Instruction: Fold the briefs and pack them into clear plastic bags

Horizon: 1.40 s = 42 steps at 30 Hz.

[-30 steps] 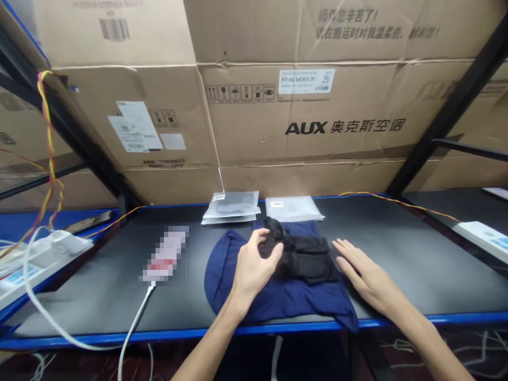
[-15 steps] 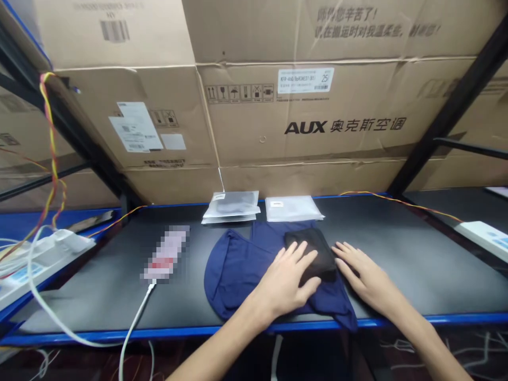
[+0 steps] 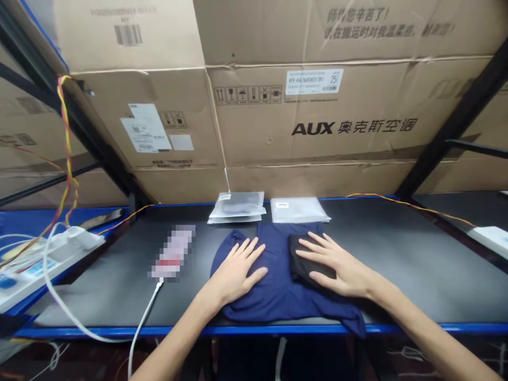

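A navy blue garment (image 3: 278, 286) lies spread on the black work surface (image 3: 397, 264) near its front edge. On its right half sits a folded black cloth (image 3: 299, 256). My left hand (image 3: 236, 267) rests flat on the left part of the blue garment, fingers spread. My right hand (image 3: 337, 262) lies flat on top of the black cloth, fingers stretched out toward the left. Neither hand grips anything.
Two clear plastic packets (image 3: 238, 205) (image 3: 298, 210) lie behind the garment, against large cardboard boxes (image 3: 317, 116). A blurred flat object (image 3: 172, 251) with a white cable (image 3: 138, 328) lies to the left. White power strips (image 3: 43, 256) (image 3: 490, 235) sit at both sides.
The black cloth went from bunched in my left hand to folded flat. My left hand then slid left onto the blue garment, and my right hand moved onto the black cloth.
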### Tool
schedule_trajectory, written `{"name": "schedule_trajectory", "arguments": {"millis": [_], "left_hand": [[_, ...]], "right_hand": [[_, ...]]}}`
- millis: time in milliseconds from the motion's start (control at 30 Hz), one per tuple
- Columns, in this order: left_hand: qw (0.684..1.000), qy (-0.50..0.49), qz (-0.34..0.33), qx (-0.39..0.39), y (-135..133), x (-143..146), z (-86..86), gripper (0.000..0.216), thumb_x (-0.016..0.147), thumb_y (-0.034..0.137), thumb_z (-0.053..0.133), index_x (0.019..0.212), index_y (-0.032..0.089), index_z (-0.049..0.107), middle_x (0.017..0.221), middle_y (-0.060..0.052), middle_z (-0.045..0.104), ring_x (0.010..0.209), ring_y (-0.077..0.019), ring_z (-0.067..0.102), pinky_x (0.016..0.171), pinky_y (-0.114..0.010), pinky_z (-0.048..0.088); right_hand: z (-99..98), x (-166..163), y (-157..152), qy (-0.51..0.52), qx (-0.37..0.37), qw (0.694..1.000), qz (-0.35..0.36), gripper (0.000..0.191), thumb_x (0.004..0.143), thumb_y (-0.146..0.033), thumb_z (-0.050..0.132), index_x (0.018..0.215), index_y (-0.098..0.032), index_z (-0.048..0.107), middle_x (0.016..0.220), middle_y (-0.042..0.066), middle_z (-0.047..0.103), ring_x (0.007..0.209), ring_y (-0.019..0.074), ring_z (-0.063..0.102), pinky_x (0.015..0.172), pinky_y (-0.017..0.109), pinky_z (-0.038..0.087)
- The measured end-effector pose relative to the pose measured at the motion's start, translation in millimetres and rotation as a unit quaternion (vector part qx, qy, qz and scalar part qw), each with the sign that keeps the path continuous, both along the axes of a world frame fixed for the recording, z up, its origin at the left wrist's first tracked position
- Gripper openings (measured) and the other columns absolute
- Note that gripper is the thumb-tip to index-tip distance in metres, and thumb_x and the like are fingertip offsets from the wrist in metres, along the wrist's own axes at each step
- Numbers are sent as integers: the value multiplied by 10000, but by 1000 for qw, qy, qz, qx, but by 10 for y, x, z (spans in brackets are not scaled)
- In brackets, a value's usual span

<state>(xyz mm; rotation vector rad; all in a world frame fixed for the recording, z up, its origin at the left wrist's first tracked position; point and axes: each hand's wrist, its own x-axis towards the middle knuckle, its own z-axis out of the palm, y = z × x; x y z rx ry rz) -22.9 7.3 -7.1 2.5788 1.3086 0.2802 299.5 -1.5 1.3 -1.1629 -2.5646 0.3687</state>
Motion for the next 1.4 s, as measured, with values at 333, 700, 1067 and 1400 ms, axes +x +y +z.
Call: {"name": "schedule_trajectory", "arguments": {"millis": [333, 700, 1067, 1400], "left_hand": [[998, -19, -27, 52, 223, 174, 174, 495, 1003, 455, 390, 1438, 226, 450, 1556, -92, 349, 1442, -231, 316, 1186, -419, 269], [992, 5, -92, 88, 906, 590, 3, 492, 1007, 437, 386, 1381, 141, 505, 1529, -132, 387, 1421, -248, 356, 1169, -387, 297], [969, -30, -178, 171, 494, 340, 89, 282, 994, 201, 407, 1182, 199, 617, 1200, -71, 665, 1054, -191, 658, 888, -290, 533], [974, -118, -136, 137, 205, 139, -15, 365, 881, 73, 472, 1191, 213, 602, 1202, -59, 647, 977, -170, 683, 825, -251, 564]], "right_hand": [[-63, 21, -33, -1, 6, 1000, -9, 541, 905, -470, 562, 1428, -375, 462, 1529, 12, 400, 1449, 345, 243, 1138, 647, 206], [-82, 31, -31, -7, 6, 1000, -16, 532, 917, -481, 536, 1429, -353, 469, 1536, 20, 393, 1450, 333, 250, 1144, 629, 214], [49, 48, -10, -24, -85, 996, -6, 771, 811, -631, 627, 1486, -383, 352, 1589, 5, 275, 1474, 351, 132, 1164, 644, 94], [112, -20, -20, -63, -92, 994, -20, 779, 764, -390, 673, 1481, -379, 368, 1589, 10, 274, 1476, 361, 117, 1145, 676, 72]]}}
